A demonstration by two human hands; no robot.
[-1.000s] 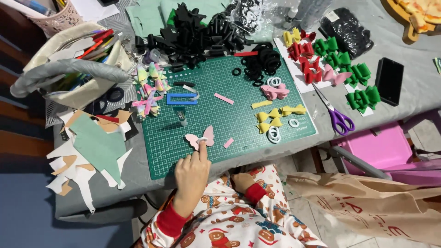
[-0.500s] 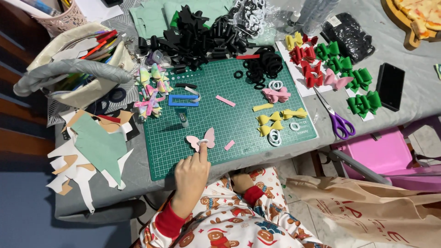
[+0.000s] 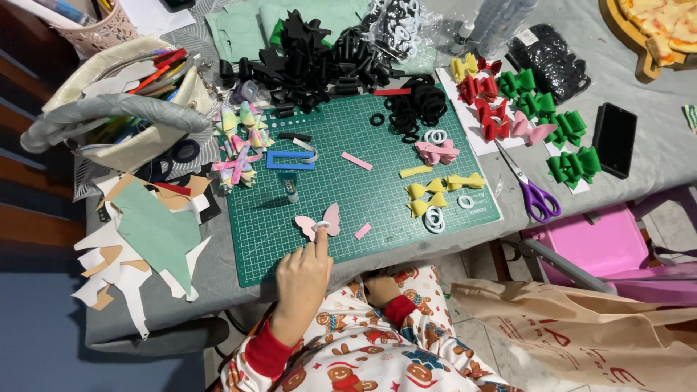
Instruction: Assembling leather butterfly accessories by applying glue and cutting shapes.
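Observation:
My left hand (image 3: 301, 279) reaches over the near edge of the green cutting mat (image 3: 334, 192). Its index finger presses down on a small white ring at the middle of a pink butterfly-shaped foam bow (image 3: 319, 221), and the other fingers are curled. A small pink strip (image 3: 362, 231) lies just right of the bow. My right hand (image 3: 380, 287) rests low by my lap below the table edge, partly hidden. I cannot tell whether it holds anything.
Yellow bows and white rings (image 3: 435, 197) lie on the mat's right side, black foam pieces (image 3: 319, 62) at the back. Purple scissors (image 3: 534, 192), red and green bows (image 3: 534, 109) and a black phone (image 3: 614, 139) sit right. A grey bag (image 3: 123, 109) and paper scraps (image 3: 145, 232) are left.

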